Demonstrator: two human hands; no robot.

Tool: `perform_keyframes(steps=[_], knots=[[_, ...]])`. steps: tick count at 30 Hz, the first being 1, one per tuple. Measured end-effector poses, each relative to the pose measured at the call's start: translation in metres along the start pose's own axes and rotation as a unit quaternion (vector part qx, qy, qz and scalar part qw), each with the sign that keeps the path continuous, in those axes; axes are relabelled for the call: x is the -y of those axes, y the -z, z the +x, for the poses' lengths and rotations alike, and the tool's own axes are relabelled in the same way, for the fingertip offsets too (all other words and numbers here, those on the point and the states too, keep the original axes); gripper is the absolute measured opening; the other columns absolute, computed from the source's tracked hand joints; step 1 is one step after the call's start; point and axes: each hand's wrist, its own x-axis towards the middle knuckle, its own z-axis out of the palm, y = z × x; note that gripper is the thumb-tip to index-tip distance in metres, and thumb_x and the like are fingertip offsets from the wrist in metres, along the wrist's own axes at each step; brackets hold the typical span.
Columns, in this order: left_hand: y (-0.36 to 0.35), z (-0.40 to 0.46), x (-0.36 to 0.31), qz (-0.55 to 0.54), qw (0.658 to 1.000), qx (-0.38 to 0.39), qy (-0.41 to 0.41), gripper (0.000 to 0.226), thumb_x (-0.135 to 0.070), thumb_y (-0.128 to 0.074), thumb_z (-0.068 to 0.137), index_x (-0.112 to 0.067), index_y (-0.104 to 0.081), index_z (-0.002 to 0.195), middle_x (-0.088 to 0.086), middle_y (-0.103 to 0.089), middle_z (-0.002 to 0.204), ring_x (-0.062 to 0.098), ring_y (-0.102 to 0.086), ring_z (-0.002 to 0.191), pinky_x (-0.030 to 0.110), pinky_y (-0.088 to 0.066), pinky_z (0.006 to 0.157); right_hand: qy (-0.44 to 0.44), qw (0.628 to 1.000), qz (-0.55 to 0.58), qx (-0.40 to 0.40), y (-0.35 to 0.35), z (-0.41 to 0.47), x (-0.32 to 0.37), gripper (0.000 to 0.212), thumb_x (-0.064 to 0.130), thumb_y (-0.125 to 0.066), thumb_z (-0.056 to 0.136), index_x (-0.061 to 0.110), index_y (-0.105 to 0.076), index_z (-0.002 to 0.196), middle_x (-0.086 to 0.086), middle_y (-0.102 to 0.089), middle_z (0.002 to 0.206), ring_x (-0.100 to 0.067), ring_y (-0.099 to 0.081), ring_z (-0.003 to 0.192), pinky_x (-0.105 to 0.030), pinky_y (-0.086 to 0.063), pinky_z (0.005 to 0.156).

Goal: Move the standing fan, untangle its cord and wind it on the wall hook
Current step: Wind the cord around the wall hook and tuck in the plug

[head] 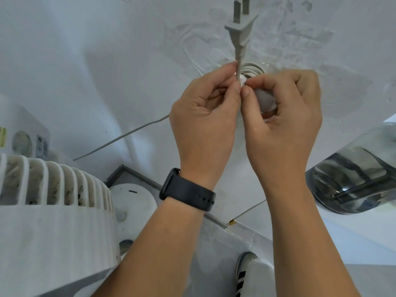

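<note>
The task is looking close to finished. The fan (53, 211) is standing at lower left, well apart from the hands, so the moving part seems done. Most of the cord (252, 70) is already sitting in coils on the hook (265, 99), just behind the fingertips, and no knots are showing in the stretch that runs down and left from the grip toward the fan.

The left hand (205, 110) is pinching the cord between thumb and forefinger, a little below the plug (241, 28), which is sticking straight up above the grip with its two prongs pointing at the top edge. The right hand (282, 112) is curling its fingers round the hook's white body, thumb meeting the left thumb right at the cord. By my reading, what is left is tucking or securing this last short end so the plug is not flopping loose.

Much is hard to make out. The right fingers are covering most of the hook, so its shape and how it is fixed to the wall (107, 61) are not showing. The hands are hiding the number of coils, and whether the end is being threaded through them. The cord's run to the fan is cutting off behind the fan's grille, and the fan's base is only partly showing.
</note>
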Motion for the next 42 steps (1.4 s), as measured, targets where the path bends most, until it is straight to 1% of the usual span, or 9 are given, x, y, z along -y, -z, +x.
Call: perform_keyframes(steps=[11, 15, 19, 22, 26, 31, 35, 38, 42], knots=[[0.0, -0.005, -0.007, -0.049, 0.998, 0.008, 0.027, 0.011, 0.002, -0.071, 0.093, -0.004, -0.069, 0.102, 0.002, -0.074, 0.088, 0.009, -0.073, 0.082, 0.021, -0.058, 0.078, -0.033, 0.999, -0.001, 0.04, 0.002, 0.003, 0.007, 0.008, 0.02, -0.065, 0.095, 0.021, -0.071, 0.1, 0.007, -0.05, 0.103, -0.012, -0.049, 0.1, -0.028, -0.044, 0.088], [-0.001, 0.001, -0.005, -0.093, 0.988, -0.091, 0.089, 0.021, -0.001, -0.076, 0.091, -0.011, -0.06, 0.101, 0.005, -0.071, 0.076, 0.013, -0.07, 0.073, 0.027, -0.06, 0.076, -0.027, 0.997, -0.002, 0.071, 0.009, 0.007, 0.008, 0.01, 0.02, -0.065, 0.095, 0.023, -0.071, 0.102, 0.007, -0.052, 0.104, -0.017, -0.053, 0.102, -0.026, -0.043, 0.088], [-0.003, 0.007, -0.005, -0.17, 0.955, -0.155, 0.186, 0.02, -0.002, -0.077, 0.09, -0.003, -0.062, 0.103, 0.002, -0.07, 0.073, 0.013, -0.069, 0.07, 0.025, -0.06, 0.074, -0.005, 0.993, -0.05, 0.104, 0.02, 0.012, 0.016, 0.015, 0.025, -0.06, 0.097, 0.024, -0.069, 0.109, 0.009, -0.057, 0.105, -0.02, -0.055, 0.1, -0.025, -0.042, 0.085], [-0.002, 0.01, -0.004, -0.207, 0.934, -0.17, 0.236, 0.029, -0.002, -0.078, 0.089, 0.008, -0.064, 0.112, 0.005, -0.07, 0.079, 0.012, -0.069, 0.069, 0.025, -0.061, 0.076, 0.048, 0.983, -0.104, 0.143, 0.025, 0.021, 0.023, 0.019, 0.029, -0.056, 0.097, 0.022, -0.069, 0.11, 0.003, -0.061, 0.104, -0.022, -0.057, 0.095, -0.04, -0.046, 0.084], [-0.006, 0.015, -0.008, -0.192, 0.941, -0.181, 0.214, 0.023, -0.002, -0.077, 0.089, 0.0, -0.062, 0.106, 0.009, -0.073, 0.082, 0.015, -0.072, 0.07, 0.028, -0.063, 0.075, 0.08, 0.956, -0.143, 0.244, 0.022, 0.054, 0.034, 0.028, 0.035, -0.05, 0.1, 0.025, -0.067, 0.12, 0.006, -0.061, 0.103, -0.012, -0.054, 0.089, -0.03, -0.044, 0.081], [-0.007, 0.017, -0.003, -0.146, 0.969, -0.122, 0.159, 0.007, -0.005, -0.063, 0.1, -0.004, -0.07, 0.099, 0.007, -0.076, 0.087, 0.013, -0.073, 0.081, 0.032, -0.063, 0.084, 0.072, 0.932, -0.157, 0.32, 0.015, 0.093, 0.051, 0.043, 0.05, -0.049, 0.099, 0.024, -0.066, 0.129, 0.012, -0.061, 0.094, -0.009, -0.056, 0.093, -0.029, -0.044, 0.085], [-0.006, 0.014, -0.01, -0.134, 0.976, -0.043, 0.164, 0.018, -0.006, -0.057, 0.098, -0.006, -0.066, 0.115, 0.01, -0.073, 0.106, 0.015, -0.068, 0.096, 0.027, -0.058, 0.086, 0.072, 0.908, -0.207, 0.357, -0.006, 0.107, 0.07, 0.046, 0.053, -0.059, 0.094, 0.011, -0.075, 0.104, -0.007, -0.075, 0.095, -0.024, -0.07, 0.084, -0.039, -0.056, 0.073], [-0.006, 0.012, -0.012, -0.123, 0.982, 0.027, 0.14, 0.038, -0.014, -0.069, 0.083, -0.013, -0.056, 0.119, 0.0, -0.065, 0.109, 0.008, -0.062, 0.097, 0.022, -0.052, 0.079, 0.03, 0.894, -0.238, 0.379, -0.018, 0.108, 0.082, 0.049, 0.06, -0.064, 0.091, 0.012, -0.069, 0.08, -0.007, -0.067, 0.069, -0.021, -0.063, 0.057, -0.032, -0.044, 0.049], [-0.007, 0.008, -0.006, -0.104, 0.987, 0.062, 0.107, 0.054, -0.005, -0.075, 0.078, -0.008, -0.046, 0.123, 0.001, -0.057, 0.111, 0.004, -0.058, 0.095, 0.025, -0.055, 0.085, 0.05, 0.899, -0.282, 0.332, -0.022, 0.105, 0.083, 0.055, 0.059, -0.067, 0.089, 0.016, -0.046, 0.062, 0.0, -0.046, 0.056, -0.014, -0.045, 0.047, -0.027, -0.026, 0.045]])
